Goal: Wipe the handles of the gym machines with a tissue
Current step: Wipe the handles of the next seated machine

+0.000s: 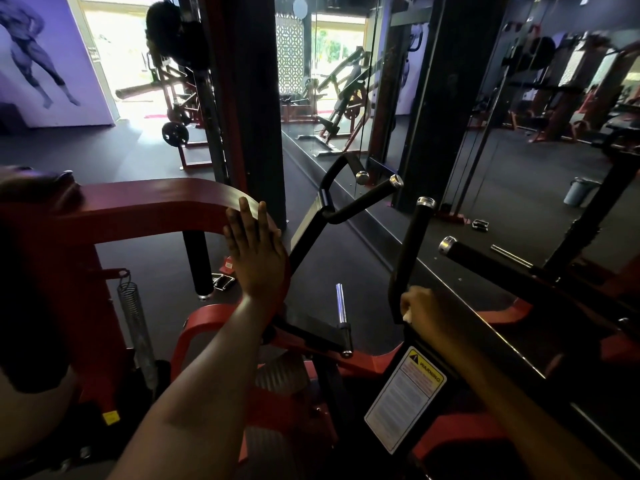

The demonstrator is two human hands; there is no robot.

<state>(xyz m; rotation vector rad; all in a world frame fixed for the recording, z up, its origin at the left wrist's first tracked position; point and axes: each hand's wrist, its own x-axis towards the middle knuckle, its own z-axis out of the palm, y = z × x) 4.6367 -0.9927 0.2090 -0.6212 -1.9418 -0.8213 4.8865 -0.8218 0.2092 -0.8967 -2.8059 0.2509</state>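
Note:
My left hand point(258, 251) lies flat, fingers together, on the curved red frame arm point(156, 202) of the gym machine and holds nothing. My right hand point(424, 306) is closed around the base of an upright black handle point(414, 244) with a chrome end cap. A bit of white tissue point(407, 317) shows under its fingers. A second black handle point(485, 261) sticks out to the right of that hand. Farther away, another pair of black handles point(367, 195) rises from a black bar.
A chrome peg point(341, 306) and a warning label point(405, 396) sit on the machine between my arms. A spring point(133, 317) hangs at the left. A mirror wall point(485, 133) runs along the right. Other machines point(180, 109) stand beyond on the dark floor.

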